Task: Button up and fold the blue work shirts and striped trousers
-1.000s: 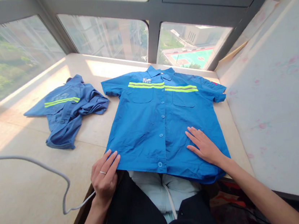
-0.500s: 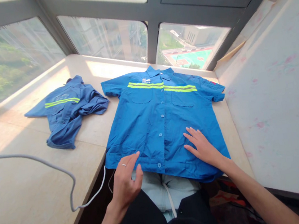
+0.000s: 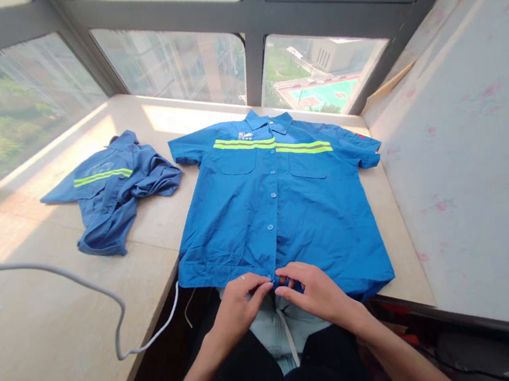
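A blue short-sleeved work shirt [image 3: 238, 211] lies front side up, its collar toward the window and a yellow-green striped band across its chest. At the middle of its hem, my left hand [image 3: 244, 297] pinches the cloth by the bottom button [image 3: 270, 277]. My right hand [image 3: 310, 285] grips the same hem just to the right, fingers curled round the edge. The two sets of fingertips nearly meet and partly hide the button. Higher buttons on the front placket look fastened.
A second, crumpled blue shirt [image 3: 109, 183] lies to the left on the pale sill [image 3: 148, 228]. A white cable [image 3: 84, 282] loops over the sill's edge. Windows [image 3: 174, 64] stand behind, and a flower-patterned wall panel [image 3: 461, 177] rises on the right.
My right hand has come off the shirt's right front and moved down and left to the hem. My left hand has moved right, and both now grip the hem at the bottom button.
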`<move>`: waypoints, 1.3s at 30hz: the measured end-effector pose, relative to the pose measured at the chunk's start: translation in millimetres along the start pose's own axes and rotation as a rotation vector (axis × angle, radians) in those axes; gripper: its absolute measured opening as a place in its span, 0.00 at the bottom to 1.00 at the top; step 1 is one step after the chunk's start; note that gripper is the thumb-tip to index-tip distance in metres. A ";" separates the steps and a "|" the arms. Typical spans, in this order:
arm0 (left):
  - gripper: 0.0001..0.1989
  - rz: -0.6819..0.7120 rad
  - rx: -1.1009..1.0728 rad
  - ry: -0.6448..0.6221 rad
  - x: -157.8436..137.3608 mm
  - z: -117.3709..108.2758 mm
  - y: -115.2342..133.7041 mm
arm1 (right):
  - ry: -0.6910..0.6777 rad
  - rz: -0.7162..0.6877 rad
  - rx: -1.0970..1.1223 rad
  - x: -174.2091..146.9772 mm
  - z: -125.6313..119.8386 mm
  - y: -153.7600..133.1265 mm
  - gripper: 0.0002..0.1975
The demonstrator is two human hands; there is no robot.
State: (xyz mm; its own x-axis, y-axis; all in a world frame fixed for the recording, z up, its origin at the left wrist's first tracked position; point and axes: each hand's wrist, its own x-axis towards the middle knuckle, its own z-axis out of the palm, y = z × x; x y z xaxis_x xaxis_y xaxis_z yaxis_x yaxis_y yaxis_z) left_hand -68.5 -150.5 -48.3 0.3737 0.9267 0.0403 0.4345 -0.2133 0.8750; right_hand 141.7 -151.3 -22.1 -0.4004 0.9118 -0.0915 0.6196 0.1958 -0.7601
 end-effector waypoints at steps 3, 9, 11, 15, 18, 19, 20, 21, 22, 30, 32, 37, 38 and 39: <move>0.10 -0.118 -0.103 0.046 1.2 1.1 4.1 | 0.104 0.013 -0.014 -0.4 11.2 -1.7 0.15; 0.11 -0.193 -0.177 0.226 8.2 11.0 13.6 | 0.361 -0.124 -0.086 5.0 16.0 -6.8 0.08; 0.10 -0.162 -0.177 0.277 11.3 13.6 17.9 | 0.404 -0.154 -0.074 8.1 14.0 -9.1 0.10; 0.08 -0.029 -0.073 0.323 14.7 15.2 25.0 | 0.483 -0.164 -0.034 12.8 11.2 -14.1 0.08; 0.05 0.042 0.007 0.350 14.8 14.3 25.7 | 0.514 -0.154 0.020 13.8 10.4 -16.6 0.07; 0.04 0.059 0.024 0.353 14.6 14.1 25.2 | 0.508 -0.151 0.040 13.7 10.3 -17.2 0.07; 0.04 0.075 0.038 0.353 14.5 14.1 24.5 | 0.499 -0.148 0.058 13.6 10.3 -17.6 0.07; 0.05 0.088 0.052 0.352 14.3 14.3 23.8 | 0.488 -0.141 0.075 13.5 10.4 -17.9 0.07; 0.05 0.099 0.068 0.352 14.2 14.8 23.2 | 0.478 -0.131 0.089 13.4 10.7 -18.2 0.07; 0.07 0.179 0.317 0.385 14.3 19.1 22.1 | 0.482 -0.102 0.118 13.9 15.9 -17.1 0.08; 0.08 0.182 0.339 0.365 13.1 19.6 22.1 | 0.489 -0.105 0.125 13.1 16.7 -15.9 0.08; 0.10 0.058 0.292 0.318 11.7 21.6 20.8 | 0.461 -0.057 0.150 10.8 19.3 -13.4 0.09; 0.10 0.023 0.255 0.310 12.4 21.1 21.0 | 0.459 -0.042 0.158 10.8 19.9 -13.1 0.09; 0.09 -0.004 0.211 0.300 13.4 20.0 21.5 | 0.461 -0.027 0.167 10.9 20.3 -12.8 0.09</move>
State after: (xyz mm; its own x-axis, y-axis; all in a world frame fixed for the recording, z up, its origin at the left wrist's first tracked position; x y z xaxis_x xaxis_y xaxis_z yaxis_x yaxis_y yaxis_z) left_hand -37.7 -148.9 -38.6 0.1285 0.9705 0.2038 0.6071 -0.2395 0.7577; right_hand 115.7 -151.2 -26.5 -0.0505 0.9795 0.1951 0.4810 0.1951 -0.8547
